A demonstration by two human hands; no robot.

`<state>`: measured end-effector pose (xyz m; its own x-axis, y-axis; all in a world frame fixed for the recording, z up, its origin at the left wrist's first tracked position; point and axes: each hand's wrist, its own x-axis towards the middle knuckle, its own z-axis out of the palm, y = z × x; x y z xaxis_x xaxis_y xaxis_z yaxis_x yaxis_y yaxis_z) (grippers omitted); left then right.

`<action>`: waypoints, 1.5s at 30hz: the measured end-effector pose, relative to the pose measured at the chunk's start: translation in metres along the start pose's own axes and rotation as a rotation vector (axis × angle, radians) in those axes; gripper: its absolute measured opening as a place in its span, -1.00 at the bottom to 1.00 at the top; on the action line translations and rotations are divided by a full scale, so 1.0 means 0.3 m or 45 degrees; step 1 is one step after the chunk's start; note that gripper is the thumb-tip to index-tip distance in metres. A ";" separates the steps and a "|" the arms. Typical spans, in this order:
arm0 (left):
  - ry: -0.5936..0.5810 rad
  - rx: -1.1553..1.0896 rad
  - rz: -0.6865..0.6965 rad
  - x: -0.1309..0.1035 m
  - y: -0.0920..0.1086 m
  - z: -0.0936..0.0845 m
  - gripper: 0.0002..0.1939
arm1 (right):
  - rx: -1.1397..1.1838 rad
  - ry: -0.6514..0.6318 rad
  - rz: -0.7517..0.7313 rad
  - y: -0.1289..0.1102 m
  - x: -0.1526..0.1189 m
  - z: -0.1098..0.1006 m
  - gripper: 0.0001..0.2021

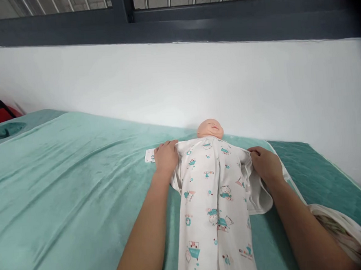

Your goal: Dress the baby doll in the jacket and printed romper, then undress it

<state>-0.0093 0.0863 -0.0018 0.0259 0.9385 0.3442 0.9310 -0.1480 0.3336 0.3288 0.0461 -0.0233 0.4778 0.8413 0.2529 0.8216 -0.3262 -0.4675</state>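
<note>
At frame centre, the printed garment [202, 190] lay lengthwise from the doll's head [210, 127] down to the lower edge, between the left hand [166, 157], which covered one sleeve [149, 156], its grip unclear, and the right hand [267, 165], which pinched cloth opposite.

No text can be read, even on the printed white garment [207, 206].

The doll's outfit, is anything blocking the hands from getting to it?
Nothing that I can see. The left hand already touches the outfit on one side, and the right hand holds its cloth on the other. The doll's head is past the neckline, not in between.
</note>
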 end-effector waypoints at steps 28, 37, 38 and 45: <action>-0.059 -0.073 -0.010 0.000 -0.002 -0.006 -0.74 | -0.680 -0.695 -1.114 -0.810 -0.133 0.088 -0.76; 0.068 -0.196 0.014 -0.017 -0.010 -0.027 -0.55 | -0.707 -0.641 -1.197 -0.761 -0.091 0.004 -0.66; 0.073 -0.206 0.002 -0.020 -0.012 -0.028 -0.53 | -0.721 -0.634 -1.196 -0.751 -0.085 -0.008 -0.65; 0.071 -0.308 -0.090 -0.046 -0.032 -0.027 -0.51 | -0.705 -0.568 -1.146 -0.690 -0.051 -0.096 -0.66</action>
<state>-0.0217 0.0721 -0.0026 -0.0627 0.9315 0.3584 0.8154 -0.1592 0.5565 0.1602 0.0883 0.0939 -0.4142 0.9077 -0.0677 0.8866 0.4192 0.1954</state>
